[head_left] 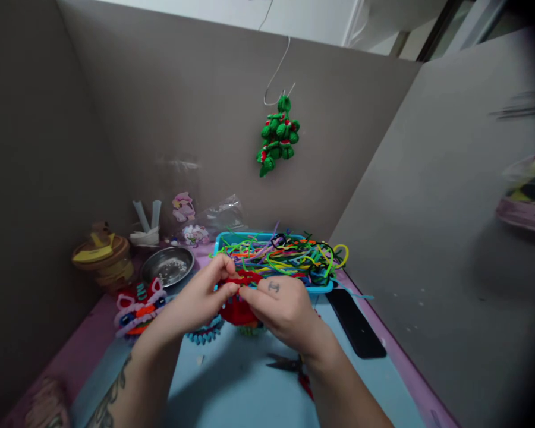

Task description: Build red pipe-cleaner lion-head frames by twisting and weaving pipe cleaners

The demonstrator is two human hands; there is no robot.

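Tray (pixel 323 289) of coloured strands (pixel 279 258), left hand (pixel 210 288) and right hand (pixel 285 304), fingers (pixel 227 290) tight on red piece (pixel 237 312)

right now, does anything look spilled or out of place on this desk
A light-blue strand strays past the right rim of the blue tray, beyond the pile, and a small pale scrap lies loose on the blue mat.

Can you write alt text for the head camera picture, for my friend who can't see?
Left hand and right hand hold a red piece above a blue work surface. Beyond them sits a blue tray full of colourful strips; scissors lie on the surface, and a green decoration hangs by a grey wall.
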